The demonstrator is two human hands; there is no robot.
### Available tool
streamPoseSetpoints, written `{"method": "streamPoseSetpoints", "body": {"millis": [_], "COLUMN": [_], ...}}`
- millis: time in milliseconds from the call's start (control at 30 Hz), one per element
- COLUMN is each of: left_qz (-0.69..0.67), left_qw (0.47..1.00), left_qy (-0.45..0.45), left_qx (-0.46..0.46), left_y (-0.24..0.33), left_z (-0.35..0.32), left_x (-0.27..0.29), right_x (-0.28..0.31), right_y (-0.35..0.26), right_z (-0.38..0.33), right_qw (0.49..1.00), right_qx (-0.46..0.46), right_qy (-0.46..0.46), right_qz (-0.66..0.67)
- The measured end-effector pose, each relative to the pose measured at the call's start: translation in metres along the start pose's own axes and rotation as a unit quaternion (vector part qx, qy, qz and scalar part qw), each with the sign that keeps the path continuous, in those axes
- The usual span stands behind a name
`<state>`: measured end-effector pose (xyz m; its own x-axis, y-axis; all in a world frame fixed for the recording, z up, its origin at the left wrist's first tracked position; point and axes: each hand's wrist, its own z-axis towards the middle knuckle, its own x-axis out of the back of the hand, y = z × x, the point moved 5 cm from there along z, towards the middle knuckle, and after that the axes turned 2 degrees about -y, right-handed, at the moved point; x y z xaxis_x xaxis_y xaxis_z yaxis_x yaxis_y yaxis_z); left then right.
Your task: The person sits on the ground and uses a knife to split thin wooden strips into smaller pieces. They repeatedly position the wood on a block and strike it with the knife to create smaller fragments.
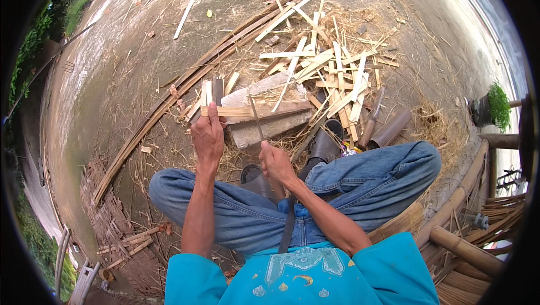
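Observation:
My left hand (208, 131) is closed on pale bamboo strips (239, 112), its thumb pressed on top. They stretch rightward over a worn block (256, 131) in front of me. In my right hand (275, 161) is a knife, gripped with the fingers wrapped round it. Its narrow blade (256, 116) points up and away, crossing near the strips' right end; whether it touches them I cannot tell. Short upright pieces of split bamboo (208, 92) stand just beyond my left hand.
A loose pile of cut bamboo strips (337, 74) lies beyond the block. Long dark bamboo lengths (163, 105) curve along the left. Near my right knee lie a sheath-like pointed piece (374, 116) and a brown tube (392, 128). Bamboo poles (464, 249) stand at right.

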<state>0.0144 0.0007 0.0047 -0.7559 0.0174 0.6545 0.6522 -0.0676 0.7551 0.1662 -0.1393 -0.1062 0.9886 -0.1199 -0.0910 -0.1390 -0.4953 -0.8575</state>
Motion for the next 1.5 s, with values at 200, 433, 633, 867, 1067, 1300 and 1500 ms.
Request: {"method": "streamPoseSetpoints", "body": {"millis": [200,433,633,867,1067,1300,1500], "left_qz": [-0.034,-0.045,-0.018,-0.043,-0.005,0.006,0.009], "left_qw": [0.999,0.999,0.999,0.999,1.000,0.999,0.998], "left_qy": [0.006,0.016,0.023,0.023,0.012,0.021,0.006], "left_qx": [-0.016,0.000,-0.024,0.005,-0.022,-0.045,0.062], "left_y": [0.007,-0.014,-0.014,-0.007,0.003,0.012,-0.012], "left_z": [-0.008,-0.004,-0.004,-0.007,-0.011,-0.006,-0.010], "left_x": [-0.006,-0.004,-0.003,-0.003,-0.001,0.002,-0.003], "right_x": [-0.030,-0.029,-0.013,-0.003,0.003,0.016,-0.014], "right_y": [-0.054,-0.043,-0.015,0.005,0.023,0.043,0.005], "right_z": [-0.010,-0.002,0.008,0.016,0.013,0.024,-0.007], "right_qw": [0.988,0.993,0.987,0.978,0.981,0.976,0.992], "right_qx": [0.141,0.084,0.085,0.099,0.079,0.083,0.065], "right_qy": [-0.033,-0.001,0.039,0.077,0.099,0.105,0.032], "right_qz": [-0.051,-0.085,-0.127,-0.164,-0.148,-0.174,-0.106]}}
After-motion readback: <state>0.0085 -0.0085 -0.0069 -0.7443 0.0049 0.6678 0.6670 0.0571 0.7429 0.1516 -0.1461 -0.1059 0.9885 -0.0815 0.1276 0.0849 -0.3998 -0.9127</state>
